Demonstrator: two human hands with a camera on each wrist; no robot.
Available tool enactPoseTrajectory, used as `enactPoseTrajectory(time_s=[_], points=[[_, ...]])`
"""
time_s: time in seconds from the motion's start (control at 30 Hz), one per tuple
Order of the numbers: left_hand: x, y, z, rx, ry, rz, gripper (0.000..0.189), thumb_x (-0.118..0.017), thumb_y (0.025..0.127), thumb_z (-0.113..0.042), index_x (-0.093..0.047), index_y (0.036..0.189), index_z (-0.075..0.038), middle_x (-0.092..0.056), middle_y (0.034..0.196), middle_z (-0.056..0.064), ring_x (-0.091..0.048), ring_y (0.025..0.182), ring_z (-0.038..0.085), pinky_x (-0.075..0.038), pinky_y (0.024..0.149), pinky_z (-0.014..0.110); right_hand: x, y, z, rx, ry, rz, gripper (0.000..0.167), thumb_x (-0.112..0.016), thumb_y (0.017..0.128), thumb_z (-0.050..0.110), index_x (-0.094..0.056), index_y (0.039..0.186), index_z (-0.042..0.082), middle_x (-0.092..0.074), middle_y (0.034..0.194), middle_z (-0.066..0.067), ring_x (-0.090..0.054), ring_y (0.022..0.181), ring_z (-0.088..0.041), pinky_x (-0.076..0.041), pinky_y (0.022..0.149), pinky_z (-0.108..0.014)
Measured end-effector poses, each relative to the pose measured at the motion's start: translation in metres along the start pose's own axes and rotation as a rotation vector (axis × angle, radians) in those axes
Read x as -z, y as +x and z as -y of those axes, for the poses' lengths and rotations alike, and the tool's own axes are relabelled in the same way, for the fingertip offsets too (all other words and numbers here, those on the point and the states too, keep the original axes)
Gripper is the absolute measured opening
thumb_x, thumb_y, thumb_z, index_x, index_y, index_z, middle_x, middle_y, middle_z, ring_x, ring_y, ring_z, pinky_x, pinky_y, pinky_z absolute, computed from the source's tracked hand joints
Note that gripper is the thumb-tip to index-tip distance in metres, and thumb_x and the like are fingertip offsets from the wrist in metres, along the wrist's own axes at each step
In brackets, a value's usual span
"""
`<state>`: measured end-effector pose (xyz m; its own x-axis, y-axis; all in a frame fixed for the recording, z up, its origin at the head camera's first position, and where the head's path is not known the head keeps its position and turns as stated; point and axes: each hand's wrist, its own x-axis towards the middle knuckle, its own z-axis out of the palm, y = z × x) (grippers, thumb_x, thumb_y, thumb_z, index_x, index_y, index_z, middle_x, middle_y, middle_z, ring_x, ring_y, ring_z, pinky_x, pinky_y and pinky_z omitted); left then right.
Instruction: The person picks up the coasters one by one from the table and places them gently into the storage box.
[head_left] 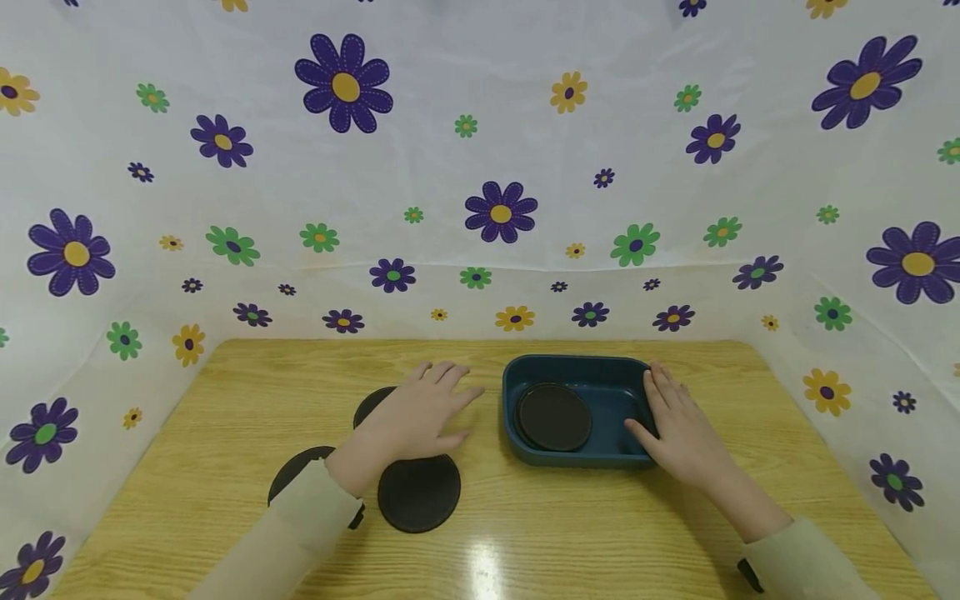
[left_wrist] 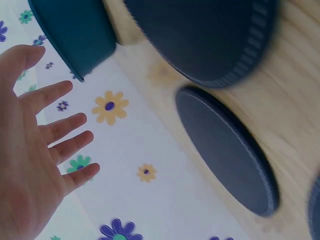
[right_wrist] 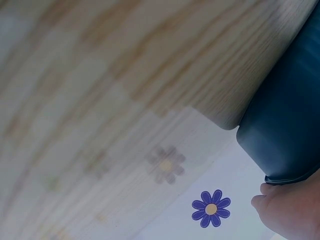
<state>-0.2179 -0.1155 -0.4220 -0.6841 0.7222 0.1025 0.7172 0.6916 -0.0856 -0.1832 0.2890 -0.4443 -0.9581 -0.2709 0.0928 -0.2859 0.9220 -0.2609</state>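
Note:
A dark blue rectangular tub [head_left: 577,459] stands on the wooden table. Inside it, at the left, lies a round black disc [head_left: 555,417]. My right hand [head_left: 686,433] holds the tub's right end, fingers along the rim and thumb reaching inside. In the right wrist view, fingertips meet the rim of the tub [right_wrist: 285,135]. To the tub's left, my left hand [head_left: 420,412] hovers empty with fingers spread. Beneath and around it lie black discs: one in front [head_left: 420,496], one behind, partly hidden [head_left: 369,406], and one by the sleeve [head_left: 300,467].
A white cloth with printed flowers [head_left: 420,167] encloses the table at the back and both sides. Wood grain shows along the table's front [head_left: 540,533]. Two black discs with ribbed edges [left_wrist: 227,150] appear close up in the left wrist view, with another at its right edge.

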Motion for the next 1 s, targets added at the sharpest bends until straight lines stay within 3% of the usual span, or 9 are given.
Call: enactPoseTrajectory(time_s=[0.53, 0.77, 1.0], points=[[-0.022, -0.036, 0.043, 0.056, 0.002, 0.017, 0.068, -0.070, 0.098, -0.047, -0.053, 0.156, -0.017, -0.047, 0.158, 0.023, -0.049, 0.144, 0.043, -0.044, 0.114, 0.064, -0.003, 0.001, -0.003, -0.002, -0.006, -0.001, 0.086, -0.060, 0.106, 0.038, -0.022, 0.161, -0.017, -0.013, 0.173, -0.034, -0.016, 0.161, -0.052, -0.019, 0.128, -0.066], [-0.031, -0.044, 0.051, 0.111, -0.016, 0.104, 0.077, -0.068, 0.099, -0.052, -0.043, 0.163, -0.018, -0.043, 0.161, 0.026, -0.045, 0.147, 0.047, -0.043, 0.114, 0.067, -0.003, 0.000, -0.003, 0.000, -0.003, -0.007, 0.087, -0.060, 0.106, 0.039, -0.022, 0.161, -0.017, -0.015, 0.172, -0.035, -0.016, 0.160, -0.053, -0.020, 0.128, -0.067], [-0.032, -0.046, 0.050, 0.176, -0.024, 0.203, 0.076, -0.067, 0.100, -0.054, -0.042, 0.163, -0.020, -0.041, 0.162, 0.026, -0.043, 0.149, 0.049, -0.040, 0.115, 0.072, -0.001, 0.001, 0.000, -0.010, -0.006, 0.009, 0.086, -0.059, 0.107, 0.039, -0.022, 0.161, -0.016, -0.015, 0.173, -0.034, -0.016, 0.161, -0.052, -0.019, 0.129, -0.066]])
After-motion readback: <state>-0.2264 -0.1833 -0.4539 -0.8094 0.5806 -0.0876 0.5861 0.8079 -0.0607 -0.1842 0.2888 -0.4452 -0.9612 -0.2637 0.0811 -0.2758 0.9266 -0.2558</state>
